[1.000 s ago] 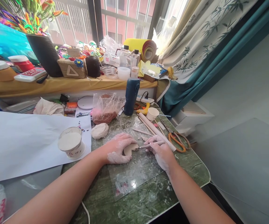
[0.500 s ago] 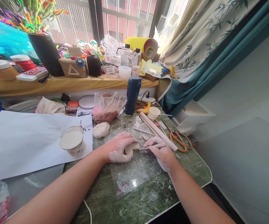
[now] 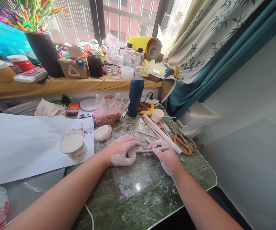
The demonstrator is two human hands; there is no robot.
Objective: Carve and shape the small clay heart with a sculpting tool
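Now, It's Close Work at the Green Table

Powder-dusted, the left hand steadies a flat pale piece on the clear sheet, fingers close together, thumb apart, the piece between them. And the right hand? Thumb and fingertips pinch a slim grey tool, tip right at the piece's right edge; whether it touches, one can't tell. Beyond the left hand sits a whitish lump; over right, a pale rod and orange-handled scissors; behind, a blue bottle stands upright.

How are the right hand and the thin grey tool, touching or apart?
Touching. The head view shows the right hand closed around the thin grey tool.
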